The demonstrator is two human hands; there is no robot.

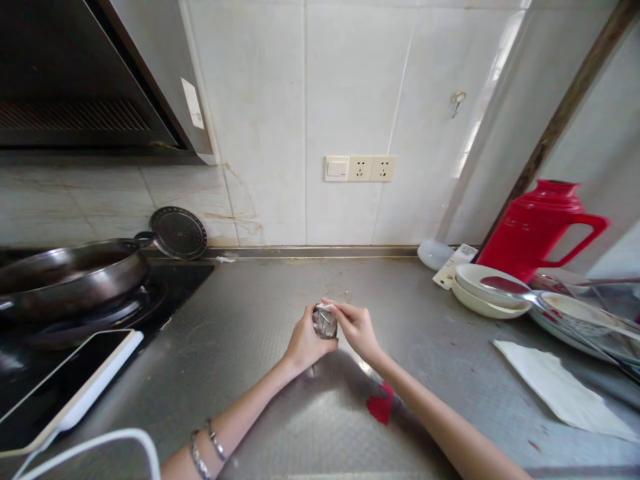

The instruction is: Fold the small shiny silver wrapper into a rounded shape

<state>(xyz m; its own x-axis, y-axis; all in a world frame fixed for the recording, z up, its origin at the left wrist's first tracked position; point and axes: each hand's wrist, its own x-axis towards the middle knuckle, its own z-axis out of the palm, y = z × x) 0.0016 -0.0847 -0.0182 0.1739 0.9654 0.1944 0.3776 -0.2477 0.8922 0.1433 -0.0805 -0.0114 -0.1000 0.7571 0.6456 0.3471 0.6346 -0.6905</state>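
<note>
Head view: gripping small container in left hand, wrapped around side. Pinching at top with right hand, fingertips close together; cannot tell on what. Held above middle of bench, between pan at left and bowls at right. Beside right forearm: red patch.

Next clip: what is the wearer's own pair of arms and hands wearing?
The left hand and right hand are gloveless, and no sleeve shows on either forearm. Two silver-coloured bracelets circle the left forearm: a textured band and a slimmer bangle nearer the hand. The right forearm shows no bracelet.
</note>
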